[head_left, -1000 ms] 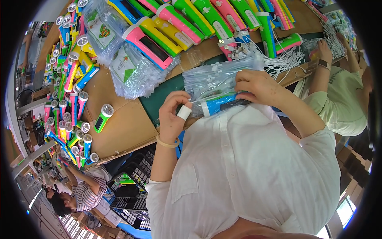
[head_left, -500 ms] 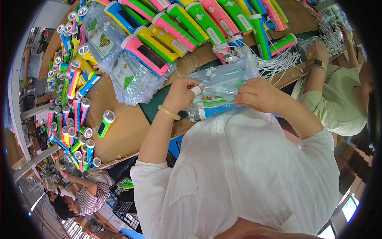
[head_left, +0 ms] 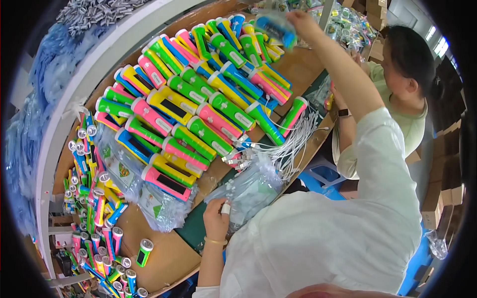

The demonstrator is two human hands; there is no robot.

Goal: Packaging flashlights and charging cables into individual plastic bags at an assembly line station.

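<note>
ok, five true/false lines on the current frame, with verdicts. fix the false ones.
1. The right hand holds a bagged flashlight. True.
2. The bagged flashlight is pink. False: it looks blue.
3. The left hand, at the edge of the clear bags, wears a white finger wrap. True.
4. The clear bags lie to the right of the white cables. False: in the picture they lie to the left.
5. A green flashlight lies apart on the cardboard. True.
</note>
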